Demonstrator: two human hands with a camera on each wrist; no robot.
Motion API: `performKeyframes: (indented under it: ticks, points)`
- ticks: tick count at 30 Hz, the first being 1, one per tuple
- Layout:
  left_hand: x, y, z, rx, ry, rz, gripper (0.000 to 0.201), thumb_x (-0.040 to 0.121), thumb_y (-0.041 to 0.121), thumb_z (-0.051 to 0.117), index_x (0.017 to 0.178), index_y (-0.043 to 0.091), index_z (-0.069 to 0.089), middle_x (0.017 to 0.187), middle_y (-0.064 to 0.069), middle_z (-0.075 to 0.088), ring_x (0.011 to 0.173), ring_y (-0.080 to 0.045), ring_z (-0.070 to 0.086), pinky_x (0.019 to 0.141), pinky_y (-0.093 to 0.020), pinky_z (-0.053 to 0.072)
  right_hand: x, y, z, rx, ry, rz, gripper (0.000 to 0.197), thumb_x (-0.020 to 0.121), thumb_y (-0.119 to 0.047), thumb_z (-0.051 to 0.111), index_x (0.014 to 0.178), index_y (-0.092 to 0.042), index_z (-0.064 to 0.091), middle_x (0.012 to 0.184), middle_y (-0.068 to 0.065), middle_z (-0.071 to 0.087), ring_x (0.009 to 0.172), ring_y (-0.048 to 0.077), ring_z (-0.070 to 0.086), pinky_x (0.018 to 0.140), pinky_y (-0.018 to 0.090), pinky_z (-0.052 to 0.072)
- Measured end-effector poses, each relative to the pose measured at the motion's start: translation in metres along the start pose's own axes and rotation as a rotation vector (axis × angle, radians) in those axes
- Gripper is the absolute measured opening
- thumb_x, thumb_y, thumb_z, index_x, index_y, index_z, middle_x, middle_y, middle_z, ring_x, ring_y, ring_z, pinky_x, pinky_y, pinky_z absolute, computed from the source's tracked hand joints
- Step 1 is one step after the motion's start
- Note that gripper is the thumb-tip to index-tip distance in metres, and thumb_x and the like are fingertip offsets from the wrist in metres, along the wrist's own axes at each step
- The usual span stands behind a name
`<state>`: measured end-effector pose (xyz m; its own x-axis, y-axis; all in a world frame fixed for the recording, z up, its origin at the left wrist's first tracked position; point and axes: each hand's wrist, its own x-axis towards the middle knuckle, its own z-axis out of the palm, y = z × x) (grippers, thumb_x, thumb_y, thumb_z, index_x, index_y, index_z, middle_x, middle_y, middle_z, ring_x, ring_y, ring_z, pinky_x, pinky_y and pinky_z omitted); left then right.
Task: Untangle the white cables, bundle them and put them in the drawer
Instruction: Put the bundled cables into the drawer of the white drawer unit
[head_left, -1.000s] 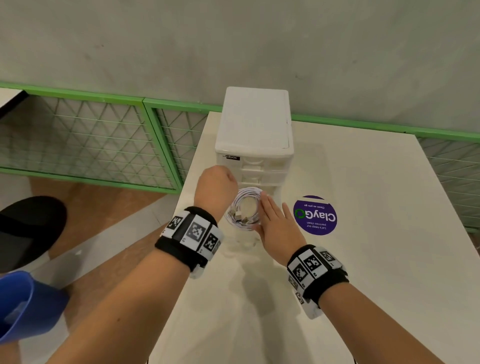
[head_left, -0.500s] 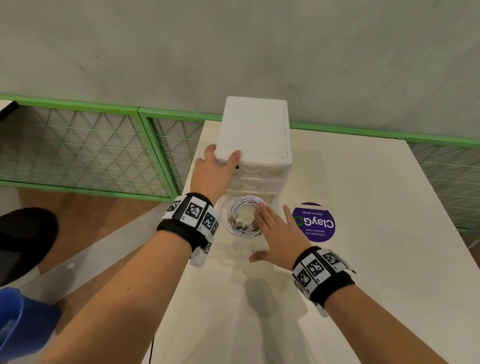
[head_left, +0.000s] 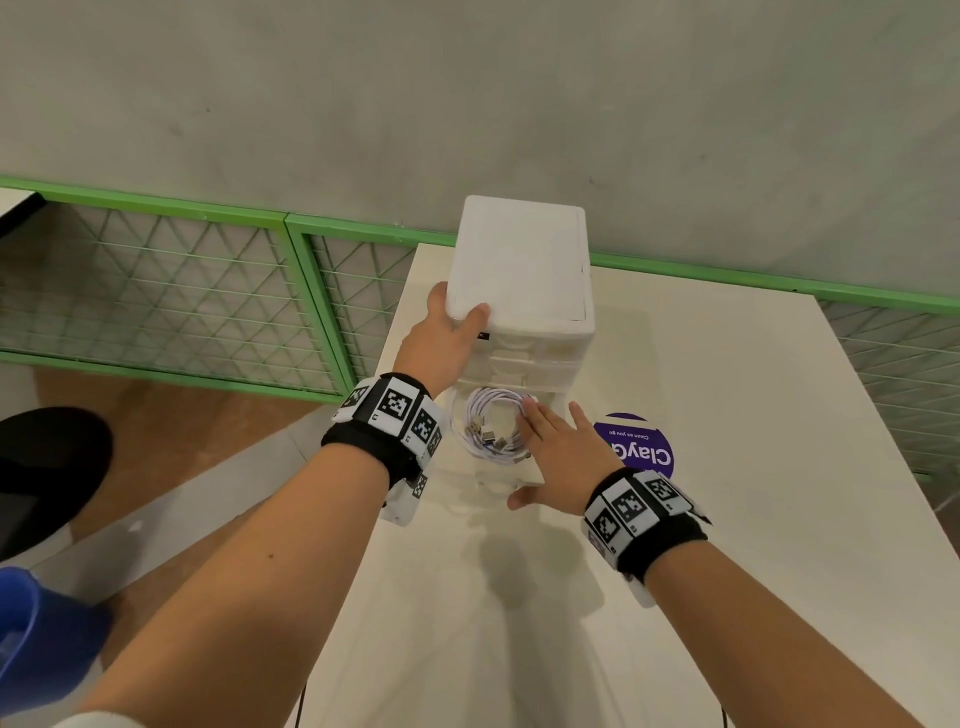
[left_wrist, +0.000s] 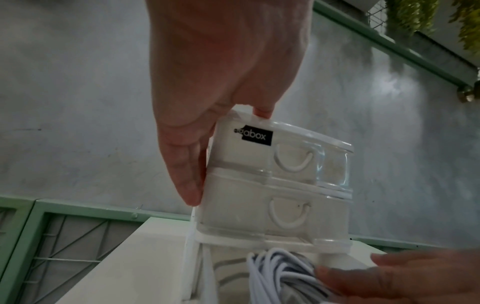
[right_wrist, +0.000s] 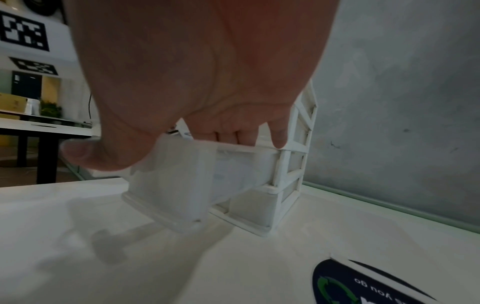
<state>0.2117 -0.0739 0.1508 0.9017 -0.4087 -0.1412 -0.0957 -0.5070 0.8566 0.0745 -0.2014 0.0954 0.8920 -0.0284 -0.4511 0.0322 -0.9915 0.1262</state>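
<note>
A white drawer unit (head_left: 519, 260) stands at the far left of the white table (head_left: 727, 519). Its bottom drawer (head_left: 470, 480) is pulled out toward me. A coiled bundle of white cables (head_left: 488, 428) lies inside it, metal plugs showing. My left hand (head_left: 449, 325) grips the unit's front left top corner, thumb on the lid and fingers down the side (left_wrist: 189, 181). My right hand (head_left: 556, 457) lies flat over the drawer's right rim, fingertips on the cables (left_wrist: 280, 273) and thumb at the drawer's front (right_wrist: 176, 181).
A round purple ClayGo sticker (head_left: 641, 449) is stuck on the table just right of my right hand. The table's left edge runs close beside the unit. A green mesh fence (head_left: 156, 291) and a grey wall stand behind. A blue object (head_left: 31, 639) sits low left.
My left hand left the coil's side and rose to grip the unit's top corner. My right hand slid back a little along the drawer, thumb now at its front.
</note>
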Motion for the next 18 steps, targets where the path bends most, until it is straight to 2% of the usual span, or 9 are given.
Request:
performKeyframes:
  ticks: [5, 10, 12, 14, 16, 18]
  points:
    - [-0.001, 0.0, -0.004, -0.009, -0.058, 0.02, 0.057, 0.095, 0.049, 0.043, 0.143, 0.026, 0.025, 0.117, -0.003, 0.061, 0.106, -0.028, 0.056, 0.093, -0.04, 0.045, 0.011, 0.006, -0.007, -0.006, 0.071, 0.022, 0.091, 0.085, -0.067, 0.038, 0.15, -0.012, 0.006, 0.159, 0.005, 0.002, 0.146, 0.02, 0.002, 0.117, 0.049, 0.003]
    - [0.001, 0.001, -0.006, 0.001, -0.072, 0.025, 0.055, 0.095, 0.048, 0.042, 0.142, 0.024, 0.026, 0.115, -0.001, 0.06, 0.104, -0.027, 0.057, 0.087, -0.035, 0.044, 0.013, -0.001, 0.001, -0.1, 0.116, 0.076, 0.084, 0.09, -0.064, 0.03, 0.149, -0.012, 0.002, 0.158, 0.006, 0.006, 0.144, 0.024, 0.008, 0.114, 0.049, 0.012]
    - [0.002, 0.002, -0.006, 0.009, -0.066, 0.02, 0.055, 0.095, 0.048, 0.042, 0.142, 0.024, 0.026, 0.113, -0.001, 0.06, 0.104, -0.027, 0.057, 0.086, -0.035, 0.044, 0.014, -0.001, -0.002, -0.067, 0.095, 0.087, 0.085, 0.089, -0.063, 0.034, 0.149, -0.012, 0.0, 0.158, 0.006, 0.008, 0.144, 0.023, 0.011, 0.112, 0.048, 0.015]
    - [0.002, 0.002, -0.005, 0.024, -0.06, 0.02, 0.056, 0.095, 0.049, 0.041, 0.142, 0.023, 0.026, 0.111, -0.002, 0.061, 0.103, -0.028, 0.057, 0.083, -0.035, 0.043, 0.017, -0.005, -0.007, -0.037, 0.132, 0.1, 0.089, 0.086, -0.06, 0.048, 0.148, -0.011, 0.008, 0.153, 0.009, 0.022, 0.14, 0.026, 0.023, 0.109, 0.046, 0.021]
    - [0.001, 0.003, -0.004, 0.032, -0.053, 0.015, 0.057, 0.095, 0.05, 0.041, 0.143, 0.023, 0.025, 0.112, -0.005, 0.062, 0.102, -0.028, 0.057, 0.081, -0.034, 0.042, 0.017, -0.014, -0.011, -0.007, 0.222, 0.102, 0.084, 0.082, -0.047, 0.062, 0.144, -0.01, 0.018, 0.144, 0.011, 0.038, 0.131, 0.028, 0.036, 0.106, 0.043, 0.028]
    - [0.0, 0.003, -0.004, 0.044, -0.047, 0.014, 0.059, 0.095, 0.05, 0.04, 0.145, 0.022, 0.024, 0.112, -0.005, 0.063, 0.1, -0.027, 0.057, 0.08, -0.034, 0.041, 0.015, -0.026, -0.01, 0.037, 0.306, 0.069, 0.074, 0.087, -0.028, 0.059, 0.145, -0.009, 0.017, 0.145, 0.014, 0.036, 0.133, 0.031, 0.034, 0.11, 0.042, 0.027]
